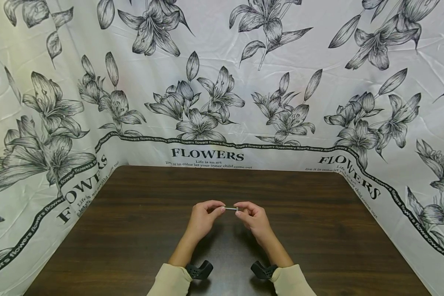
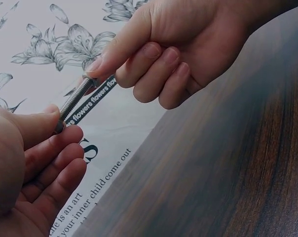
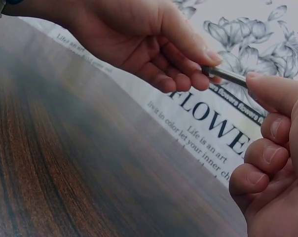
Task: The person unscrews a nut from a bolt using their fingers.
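Observation:
A silvery threaded bolt (image 1: 231, 209) is held level between both hands above the table. At its left end, my left hand (image 1: 201, 220) pinches it between thumb and index finger. A small dark piece (image 2: 59, 127), perhaps a nut, shows at those fingertips; the fingers partly hide it. My right hand (image 1: 255, 220) grips the opposite end, where the wider head (image 1: 237, 209) sits by the thumb. In the left wrist view the thread (image 2: 76, 100) is plain between the two thumbs. The right wrist view shows the bare shank (image 3: 230, 76) with the right hand's other fingers curled in.
A dark wood-grain table (image 1: 140, 230) lies under the hands. White cloth (image 1: 281, 49) printed with lilies and lettering hangs behind and along both sides. Each wrist carries a black camera mount (image 1: 200, 270) beside a cream sleeve (image 1: 172, 279).

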